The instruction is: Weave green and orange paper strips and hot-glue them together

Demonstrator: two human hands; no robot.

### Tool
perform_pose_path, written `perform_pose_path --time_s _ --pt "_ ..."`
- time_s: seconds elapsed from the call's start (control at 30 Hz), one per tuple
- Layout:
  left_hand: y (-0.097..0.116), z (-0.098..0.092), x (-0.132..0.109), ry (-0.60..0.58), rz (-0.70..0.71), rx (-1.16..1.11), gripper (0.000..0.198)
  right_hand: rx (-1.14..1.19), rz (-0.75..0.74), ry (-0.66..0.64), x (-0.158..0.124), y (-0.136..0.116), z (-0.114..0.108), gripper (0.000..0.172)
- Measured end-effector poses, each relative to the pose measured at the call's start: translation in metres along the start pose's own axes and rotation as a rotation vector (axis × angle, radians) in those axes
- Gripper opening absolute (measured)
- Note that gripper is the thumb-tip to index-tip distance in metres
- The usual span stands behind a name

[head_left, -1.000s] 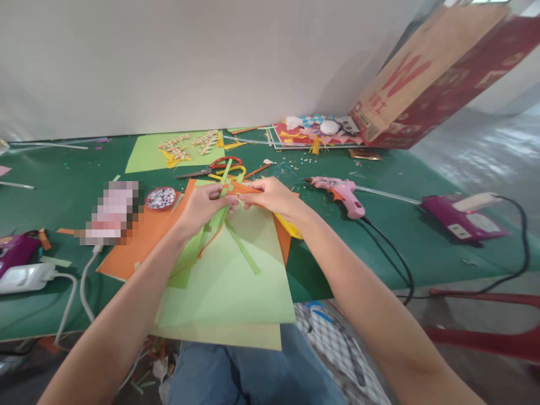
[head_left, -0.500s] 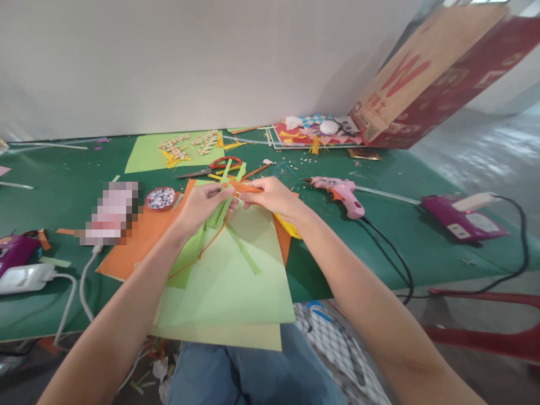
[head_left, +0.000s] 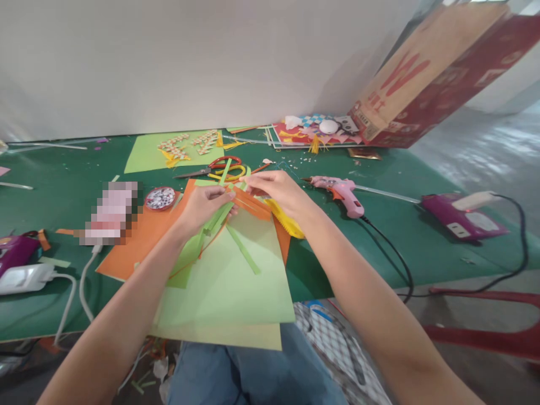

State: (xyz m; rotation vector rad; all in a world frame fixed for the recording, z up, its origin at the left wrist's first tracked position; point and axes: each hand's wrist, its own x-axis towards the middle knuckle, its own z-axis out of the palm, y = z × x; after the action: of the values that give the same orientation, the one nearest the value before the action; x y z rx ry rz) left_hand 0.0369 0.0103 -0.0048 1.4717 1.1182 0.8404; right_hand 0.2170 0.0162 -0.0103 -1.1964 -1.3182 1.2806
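Observation:
My left hand [head_left: 200,208] is closed on a woven bundle of paper strips, held above the light green sheets [head_left: 240,292]. Green paper strips [head_left: 217,218] slant through its fingers, and orange paper strips [head_left: 253,207] fan out to the right, under my right hand [head_left: 282,194]. With its fingertips, my right hand pinches a green strip [head_left: 246,173] that curves at the top of the weave. The crossing of the strips is partly hidden by the fingers. Just beyond lie red-handled scissors [head_left: 206,171] and a yellow-handled pair [head_left: 236,172].
A pink glue gun [head_left: 343,194] lies at right, cabled to a purple power block [head_left: 464,218]. At left are a round dish of small pieces [head_left: 160,198] and a blurred phone [head_left: 112,214]. Behind stand a paper bag [head_left: 400,79] and woven pieces with yellow tassels [head_left: 175,147].
My right hand has let go of the orange strips, which now spread down to the right. It has shifted up slightly and taken a green strip. My left hand has stayed nearly in place.

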Motion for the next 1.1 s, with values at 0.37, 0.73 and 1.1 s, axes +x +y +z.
perform_pose_path --time_s 0.37,0.73,1.1 --pt "-0.008 -0.004 0.002 0.022 0.043 0.124 0.031 0.400 0.081 -0.332 -0.006 -0.012 -0.007 0.027" --pt "-0.002 -0.002 0.001 0.078 0.029 0.109 0.030 0.385 0.141 -0.268 -0.005 -0.011 -0.004 0.020" --pt "-0.010 -0.005 0.004 0.060 0.078 0.065 0.031 0.087 0.019 -0.127 -0.003 -0.008 -0.002 0.031"
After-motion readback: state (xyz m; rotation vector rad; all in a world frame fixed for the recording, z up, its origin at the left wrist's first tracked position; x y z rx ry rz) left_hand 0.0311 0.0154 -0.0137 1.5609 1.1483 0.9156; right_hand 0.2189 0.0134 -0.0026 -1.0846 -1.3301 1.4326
